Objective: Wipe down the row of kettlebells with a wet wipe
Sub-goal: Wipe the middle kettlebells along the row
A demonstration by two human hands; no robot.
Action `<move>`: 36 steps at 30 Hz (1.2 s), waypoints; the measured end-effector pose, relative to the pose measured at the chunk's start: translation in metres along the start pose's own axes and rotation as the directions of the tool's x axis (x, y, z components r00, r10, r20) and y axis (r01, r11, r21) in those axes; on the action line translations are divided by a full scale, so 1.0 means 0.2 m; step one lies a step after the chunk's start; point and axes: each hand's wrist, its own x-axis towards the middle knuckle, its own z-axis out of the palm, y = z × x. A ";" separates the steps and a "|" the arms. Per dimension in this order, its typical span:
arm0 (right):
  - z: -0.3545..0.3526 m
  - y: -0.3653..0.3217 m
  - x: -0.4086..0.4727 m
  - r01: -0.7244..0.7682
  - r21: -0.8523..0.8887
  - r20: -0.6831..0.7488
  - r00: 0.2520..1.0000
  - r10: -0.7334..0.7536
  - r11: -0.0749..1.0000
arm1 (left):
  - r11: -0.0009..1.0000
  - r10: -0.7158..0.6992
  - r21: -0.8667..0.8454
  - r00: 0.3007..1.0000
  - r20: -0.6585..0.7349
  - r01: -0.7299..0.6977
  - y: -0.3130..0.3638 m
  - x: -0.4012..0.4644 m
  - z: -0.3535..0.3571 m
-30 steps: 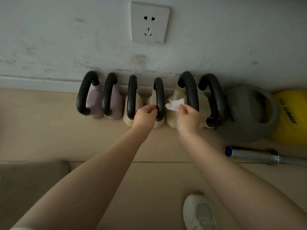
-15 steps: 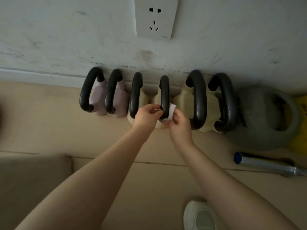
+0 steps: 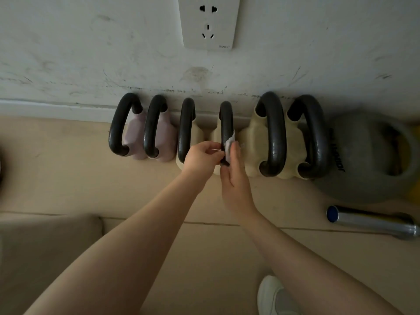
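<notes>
Both hands close on the fourth kettlebell's handle point(image 3: 226, 123): the left hand point(image 3: 202, 155) pinches it steady from nine o'clock while the right hand point(image 3: 235, 178) clamps the wet wipe point(image 3: 230, 142) against its three o'clock side to scrub.

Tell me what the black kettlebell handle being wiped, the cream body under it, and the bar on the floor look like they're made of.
Black handle: looks like painted or coated metal, with a smooth, slightly glossy sheen. Cream body: probably a matte plastic or vinyl shell, moulded and dull; the frame can't settle which. Bar: polished, chrome-like metal with bright reflections and a blue end cap.
</notes>
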 end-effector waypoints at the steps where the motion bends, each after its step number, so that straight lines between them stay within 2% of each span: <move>1: 0.01 0.01 -0.02 0.020 -0.010 0.031 0.999 -0.019 1.000 | 1.000 0.002 -0.001 1.000 0.005 -0.002 0.00 0.00 0.00; 4: 0.03 0.03 -0.02 0.096 -0.173 0.039 0.995 -0.090 0.980 | 1.000 -0.014 -0.028 1.000 0.014 0.014 0.00 -0.01 0.00; 6: 0.03 0.04 0.05 0.152 -0.332 0.008 0.987 -0.159 0.931 | 0.979 -0.130 -0.157 0.991 -0.006 0.128 0.01 -0.01 -0.01; 9: 0.00 0.00 0.18 0.198 -0.470 0.020 0.977 -0.214 0.860 | 0.852 -0.341 -0.421 0.940 0.005 0.312 0.05 -0.03 -0.02; 12: -0.05 0.01 0.19 0.270 -0.550 0.078 0.959 -0.272 0.791 | 0.799 -0.397 -0.478 0.917 0.036 0.365 0.06 -0.03 -0.05; 15: -0.10 0.06 0.11 0.407 -0.710 0.215 0.902 -0.374 0.575 | 0.797 -0.401 -0.474 0.915 0.046 0.374 0.08 -0.03 -0.06; 17: -0.13 0.06 0.15 0.477 -0.762 0.317 0.865 -0.390 0.438 | 0.807 -0.402 -0.459 0.915 0.032 0.371 0.09 -0.03 -0.05; 18: -0.13 0.03 0.20 0.483 -0.765 0.334 0.863 -0.380 0.425 | 0.807 -0.403 -0.464 0.915 0.019 0.365 0.09 -0.03 -0.05; 22: -0.14 -0.09 0.38 0.431 -0.760 0.277 0.892 -0.358 0.486 | 0.810 -0.395 -0.464 0.918 0.020 0.359 0.09 -0.03 -0.05; 25: -0.14 -0.03 0.31 0.476 -0.749 0.298 0.863 -0.407 0.460 | 0.818 -0.401 -0.439 0.916 0.031 0.373 0.10 -0.02 -0.06; 29: -0.19 -0.02 0.32 0.598 -0.725 0.440 0.783 -0.439 0.341 | 0.847 -0.384 -0.407 0.923 -0.025 0.342 0.09 0.00 -0.03; 31: -0.24 -0.09 0.46 0.633 -0.716 0.540 0.770 -0.341 0.294 | 0.874 -0.360 -0.366 0.932 -0.049 0.319 0.09 0.01 -0.01; 33: -0.29 -0.18 0.60 0.624 -0.708 0.582 0.781 -0.228 0.329 | 0.892 -0.344 -0.331 0.938 -0.051 0.309 0.10 0.02 -0.01; 36: -0.31 -0.21 0.71 0.549 -0.687 0.548 0.822 -0.156 0.477 | 0.917 -0.301 -0.290 0.952 -0.052 0.274 0.12 0.04 -0.01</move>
